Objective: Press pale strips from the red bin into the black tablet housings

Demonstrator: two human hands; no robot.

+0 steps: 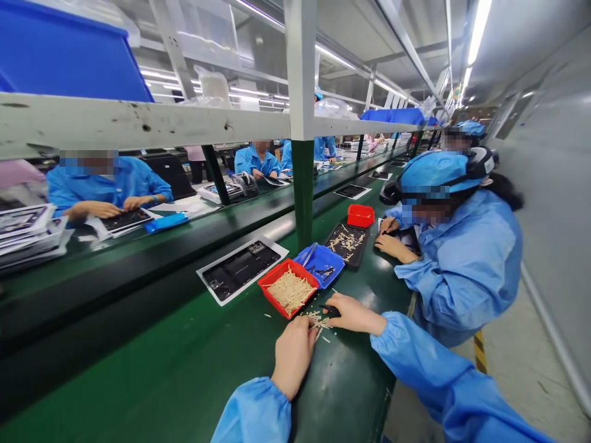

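Observation:
My left hand [294, 352] rests on the green work surface with its fingers pinched together at a small pile of pale thin strips [318, 319]. What lies between those fingertips is too small to make out. My right hand [354, 314] is closed on a small black tool [330, 310], its kind unclear, just over the same pile. Beyond my hands, a red tray [266, 283] holds many similar strips. A blue tray [339, 269] touches it on the right, with small black parts and a slim metal tool [310, 255] inside.
A black panel on a white sheet [240, 269] lies left of the trays. Farther back are a black tray of strips [347, 244] and a small red bin [361, 215]. A green post [303, 194] rises behind. A co-worker [466, 246] sits close on my right; others work opposite.

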